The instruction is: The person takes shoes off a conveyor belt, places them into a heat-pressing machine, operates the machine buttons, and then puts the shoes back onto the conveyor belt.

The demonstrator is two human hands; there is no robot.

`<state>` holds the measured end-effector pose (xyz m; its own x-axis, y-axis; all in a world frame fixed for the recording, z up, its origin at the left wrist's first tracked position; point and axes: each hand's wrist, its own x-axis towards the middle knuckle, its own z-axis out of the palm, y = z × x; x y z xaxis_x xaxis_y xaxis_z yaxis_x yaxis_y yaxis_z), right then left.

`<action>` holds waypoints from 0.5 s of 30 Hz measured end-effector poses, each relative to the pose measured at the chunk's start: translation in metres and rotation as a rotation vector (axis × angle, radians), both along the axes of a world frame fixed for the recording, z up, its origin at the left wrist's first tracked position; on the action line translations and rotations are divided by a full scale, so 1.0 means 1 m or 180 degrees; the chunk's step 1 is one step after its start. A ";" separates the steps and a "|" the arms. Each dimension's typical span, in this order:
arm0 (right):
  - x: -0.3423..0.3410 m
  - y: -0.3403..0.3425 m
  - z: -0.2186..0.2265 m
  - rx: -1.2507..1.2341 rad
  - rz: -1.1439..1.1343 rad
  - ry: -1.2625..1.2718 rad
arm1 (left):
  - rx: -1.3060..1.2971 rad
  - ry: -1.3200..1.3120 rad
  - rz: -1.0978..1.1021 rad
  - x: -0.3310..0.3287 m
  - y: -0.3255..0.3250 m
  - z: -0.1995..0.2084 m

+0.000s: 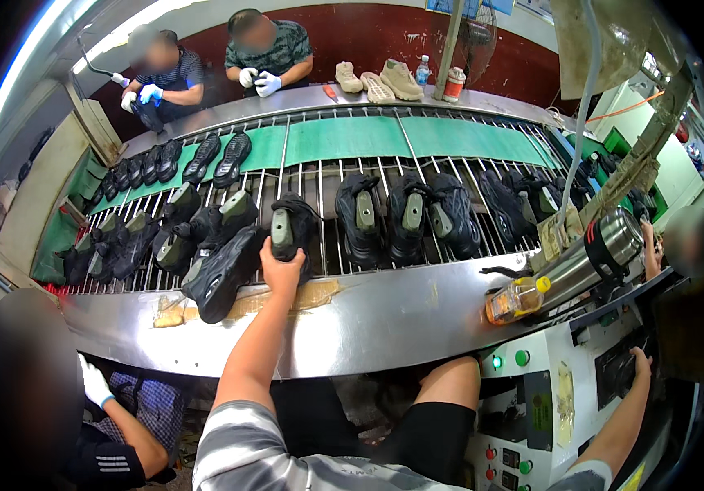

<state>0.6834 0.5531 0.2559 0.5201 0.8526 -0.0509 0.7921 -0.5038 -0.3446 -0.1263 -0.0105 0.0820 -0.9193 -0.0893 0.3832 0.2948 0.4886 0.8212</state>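
My left hand [282,268] is closed round the heel end of a black shoe [293,225] with a grey-green shoe last inside, on the roller rack. Just left of it, another black shoe [225,277] hangs over the metal ledge. My right hand [640,367] is far right, at the side of a white control cabinet. Its fingers bend against a dark rounded thing [615,368] in a black recess; what this is I cannot make out. Right of my left hand, several black shoes on lasts, among them one shoe [359,219], lie on the metal rods.
A steel flask [589,262] and a yellow-capped bottle [517,300] lie on the metal ledge [401,315]. A green belt [335,141] runs behind the rods. Two gloved people sit across; another gloved person [94,380] is at my left. Beige shoes [401,79] stand at the back.
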 end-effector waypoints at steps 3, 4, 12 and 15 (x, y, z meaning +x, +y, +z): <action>0.016 0.012 -0.012 0.0189 -0.0120 0.0151 | 0.0084 0.0219 -0.0170 -0.033 0.016 -0.033; 0.008 0.005 -0.012 0.0333 -0.0147 0.0048 | 0.0084 -0.0142 -0.0109 -0.038 0.019 -0.023; -0.040 -0.135 -0.021 0.2724 0.0443 -0.0104 | -0.0251 0.0137 -0.0547 0.068 -0.033 -0.024; -0.074 -0.228 -0.038 0.3537 0.0618 0.0426 | -0.0045 -0.0019 -0.1200 0.158 -0.080 -0.016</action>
